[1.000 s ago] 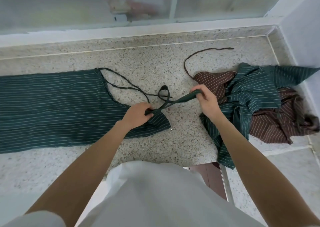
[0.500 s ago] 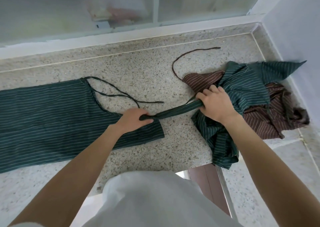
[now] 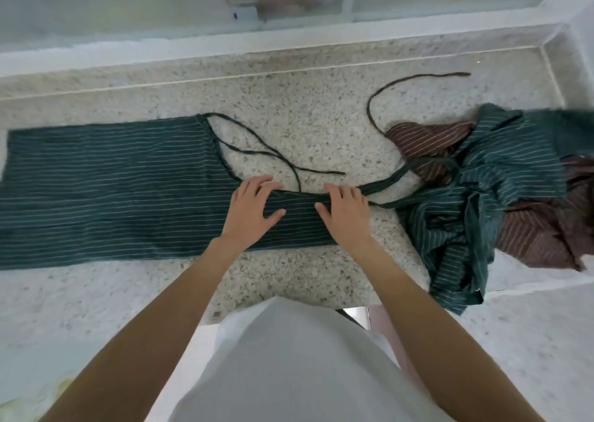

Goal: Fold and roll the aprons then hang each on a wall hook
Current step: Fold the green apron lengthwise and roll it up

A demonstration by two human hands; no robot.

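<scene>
Strap let go, both hands laid flat on the folded apron.

The strap (image 3: 382, 186) pulled taut a moment ago has been released and now trails toward the heap of aprons (image 3: 482, 196) on the right. The left hand (image 3: 254, 209) and right hand (image 3: 345, 211) are pressed on the bib end of the green apron (image 3: 112, 190), fingers spread, nothing gripped. The apron is spread along the bench (image 3: 289, 277); rolling can probably be begun.
</scene>
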